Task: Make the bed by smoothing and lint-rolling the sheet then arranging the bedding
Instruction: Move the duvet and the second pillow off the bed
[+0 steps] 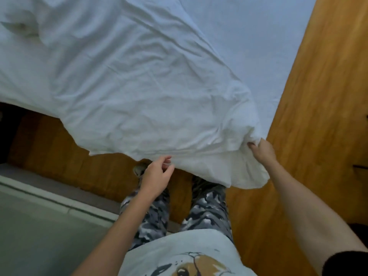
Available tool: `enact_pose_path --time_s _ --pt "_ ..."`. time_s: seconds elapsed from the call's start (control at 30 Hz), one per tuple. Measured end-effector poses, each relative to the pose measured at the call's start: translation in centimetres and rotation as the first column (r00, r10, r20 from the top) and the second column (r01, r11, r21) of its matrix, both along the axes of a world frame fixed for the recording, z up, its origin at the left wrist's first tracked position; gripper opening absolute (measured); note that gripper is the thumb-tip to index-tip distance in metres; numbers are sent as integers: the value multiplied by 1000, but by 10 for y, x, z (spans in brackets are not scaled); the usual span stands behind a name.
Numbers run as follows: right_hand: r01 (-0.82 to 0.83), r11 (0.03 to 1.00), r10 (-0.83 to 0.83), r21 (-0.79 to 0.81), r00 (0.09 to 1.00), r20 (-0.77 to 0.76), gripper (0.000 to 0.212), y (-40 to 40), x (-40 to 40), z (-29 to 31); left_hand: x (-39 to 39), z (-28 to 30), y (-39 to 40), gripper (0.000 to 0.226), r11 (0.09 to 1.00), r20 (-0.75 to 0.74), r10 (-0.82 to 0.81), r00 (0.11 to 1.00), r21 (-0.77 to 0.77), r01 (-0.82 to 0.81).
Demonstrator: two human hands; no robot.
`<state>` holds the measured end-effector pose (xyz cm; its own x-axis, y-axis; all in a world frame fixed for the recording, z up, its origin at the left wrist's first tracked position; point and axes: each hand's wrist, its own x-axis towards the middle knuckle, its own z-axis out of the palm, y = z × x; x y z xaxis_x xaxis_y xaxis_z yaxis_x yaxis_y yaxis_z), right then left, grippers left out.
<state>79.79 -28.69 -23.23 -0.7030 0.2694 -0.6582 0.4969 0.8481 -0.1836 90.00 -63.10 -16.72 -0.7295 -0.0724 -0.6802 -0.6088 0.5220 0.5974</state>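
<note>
The person stands at the foot of the bed, and the white cover (139, 92) fills the upper and middle part of the frame, wrinkled and hanging over the near edge. The right hand (262, 151), at the right of the centre, holds the corner of this cover; its grip is closed on the cloth, with the fingers curled into the bunched fabric, so the corner is lifted a little and folds run from it toward the upper left. The left hand (157, 174), lower centre, is at the hem of the cover; the fingers are bent and seem to pinch the edge, but the picture is blurred there and I cannot tell for sure if the cloth is really caught. I judge that both hands take the near edge in order to pull the cover straight and flat over the bed. In the upper right the pale blue sheet (249, 36) lies smooth and uncovered, so the cover must be drawn more to that side. A white pillow (20, 22) lies in the upper left corner. The wooden floor (318, 96) shows at the right and under the hanging edge. No lint roller is visible in this view.
</note>
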Motion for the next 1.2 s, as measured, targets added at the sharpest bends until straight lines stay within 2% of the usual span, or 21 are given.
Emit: enact_pose_path --time_s 0.1,0.2,0.3,0.4,0.5,0.73,0.83,1.0,1.13,1.2 --pt "26 991 -37 -130 996 -77 27 -68 14 52 2 33 -54 35 999 -57 32 998 -19 -34" --pt "36 983 -55 -180 993 -101 21 -130 19 99 10 71 -117 35 988 -136 -102 986 -131 84" --pt "106 964 -142 -244 981 -134 15 -186 18 138 20 101 -183 39 962 -158 -202 967 -217 165" --pt "199 909 -270 -367 951 -154 8 -240 4 174 19 117 -247 38 964 -149 -143 979 -244 104" --pt "222 858 -315 -464 939 -134 7 -289 -21 194 4 124 -300 37 958 -152 -120 981 -277 74" --pt "299 751 -418 -589 905 -74 11 -401 -78 189 -83 120 -392 38 937 -170 -194 966 -322 132" --pt "347 727 -469 -592 881 -60 9 -443 -107 176 -122 118 -434 37 934 -134 -214 968 -317 163" --pt "427 698 -555 -574 830 -57 22 -498 -149 168 -171 115 -500 34 928 -74 -251 965 -303 218" --pt "466 669 -596 -579 802 -43 4 -550 -165 170 -205 107 -548 34 945 -12 -232 973 -241 222" --pt "471 651 -618 -595 785 -54 7 -580 -178 173 -222 99 -572 34 944 -17 -236 972 -240 225"
